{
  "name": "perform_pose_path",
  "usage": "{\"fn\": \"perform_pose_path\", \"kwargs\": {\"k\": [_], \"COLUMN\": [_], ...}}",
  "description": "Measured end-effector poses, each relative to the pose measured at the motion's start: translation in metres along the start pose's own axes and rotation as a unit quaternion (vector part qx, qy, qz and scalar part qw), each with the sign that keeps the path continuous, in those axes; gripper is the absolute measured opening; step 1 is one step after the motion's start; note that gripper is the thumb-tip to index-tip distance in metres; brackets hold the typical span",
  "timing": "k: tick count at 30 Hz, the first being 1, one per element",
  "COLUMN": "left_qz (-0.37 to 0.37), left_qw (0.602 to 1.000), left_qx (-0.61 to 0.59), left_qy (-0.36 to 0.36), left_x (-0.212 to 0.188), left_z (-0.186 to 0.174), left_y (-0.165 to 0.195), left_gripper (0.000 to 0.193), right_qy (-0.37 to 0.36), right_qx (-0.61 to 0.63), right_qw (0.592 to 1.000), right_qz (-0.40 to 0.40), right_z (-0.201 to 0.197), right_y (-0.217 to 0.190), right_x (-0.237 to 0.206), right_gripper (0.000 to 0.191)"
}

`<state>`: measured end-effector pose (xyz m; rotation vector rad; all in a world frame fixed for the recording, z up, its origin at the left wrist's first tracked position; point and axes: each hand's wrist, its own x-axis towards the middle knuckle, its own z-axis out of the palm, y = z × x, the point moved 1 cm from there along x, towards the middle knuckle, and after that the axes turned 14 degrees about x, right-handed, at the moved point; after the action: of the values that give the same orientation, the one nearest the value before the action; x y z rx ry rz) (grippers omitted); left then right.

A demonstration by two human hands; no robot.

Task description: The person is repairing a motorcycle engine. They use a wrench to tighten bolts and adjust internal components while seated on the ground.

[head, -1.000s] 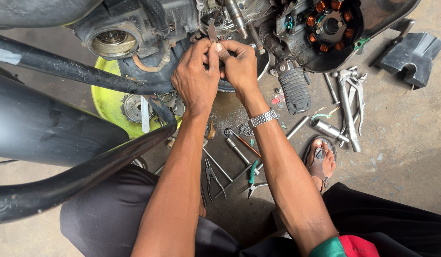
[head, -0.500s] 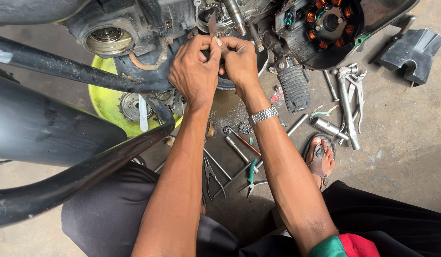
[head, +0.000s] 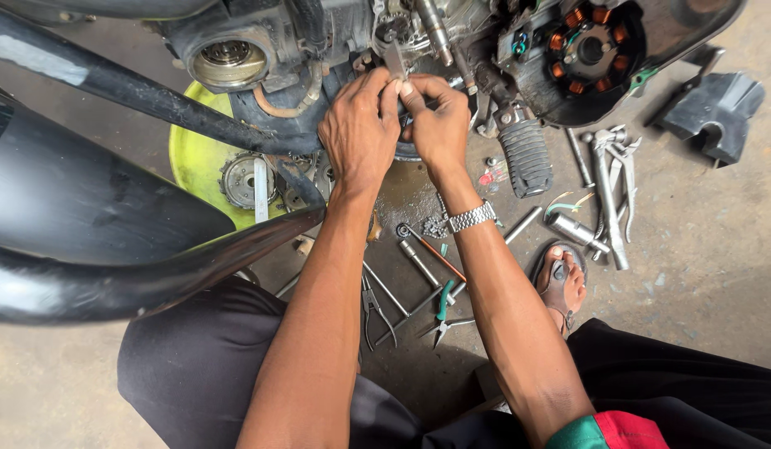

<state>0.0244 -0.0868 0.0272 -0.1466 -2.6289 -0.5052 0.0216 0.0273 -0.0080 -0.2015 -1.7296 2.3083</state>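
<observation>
- Bare concrete floor (head: pixel 734 249) is the whole workshop here, grey and stained, with a dark oily patch right under the engine (head: pixel 418 50).
- Tools lie all over it: a heap of wrenches (head: pixel 610 179) off to the right, green-handled pliers (head: pixel 442 312) and a screwdriver (head: pixel 439 258) between the forearms, a metal socket (head: pixel 572 230) near the sandalled foot (head: pixel 560 283).
- Yellow-green basin (head: pixel 194 158) sits on the floor by the left arm, with a gear (head: pixel 238 179) and small parts in it.
- Black frame tubes (head: pixel 111 83) and a black body panel (head: pixel 78 199) fill the left side.
- Left hand (head: pixel 360 133) and right hand (head: pixel 435 125) meet fingertip to fingertip, both pinching a small metal part (head: pixel 395 60) that sticks up at the engine's underside.
- Right wrist wears a metal watch (head: pixel 471 218).
- Black plastic cover (head: pixel 709 112) lies far right, apart from the rest.
</observation>
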Motion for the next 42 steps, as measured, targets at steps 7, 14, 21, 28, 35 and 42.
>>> {"fn": "perform_pose_path", "kwargs": {"k": [7, 14, 21, 28, 35, 42], "left_qz": [-0.020, -0.013, -0.042, 0.051, 0.059, 0.034], "left_qw": [1.000, 0.999, 0.998, 0.998, 0.998, 0.998], "left_qx": [-0.011, -0.017, -0.028, -0.031, -0.016, 0.004], "left_qy": [-0.004, -0.034, -0.030, 0.008, 0.002, -0.044], "left_x": [-0.002, -0.003, -0.007, -0.013, -0.013, -0.011], "left_z": [-0.004, -0.004, -0.009, -0.024, -0.026, -0.013], "left_y": [0.000, -0.002, 0.003, 0.006, 0.008, 0.002], "left_gripper": [0.013, 0.010, 0.011, 0.015, 0.010, 0.013], "right_qy": [-0.028, 0.012, 0.058, 0.028, 0.038, -0.033], "right_qx": [0.041, 0.056, -0.152, -0.001, 0.080, -0.032], "right_qw": [0.998, 0.997, 0.956, 0.992, 0.996, 0.984], "right_qz": [0.050, 0.058, -0.244, -0.122, -0.010, -0.172], "right_z": [0.001, -0.003, 0.004, 0.007, 0.006, 0.014], "right_y": [-0.004, 0.000, -0.016, -0.028, -0.028, -0.030], "right_x": [0.006, 0.001, -0.029, -0.055, -0.042, -0.039], "right_gripper": [0.018, 0.028, 0.017, 0.038, 0.032, 0.027]}}
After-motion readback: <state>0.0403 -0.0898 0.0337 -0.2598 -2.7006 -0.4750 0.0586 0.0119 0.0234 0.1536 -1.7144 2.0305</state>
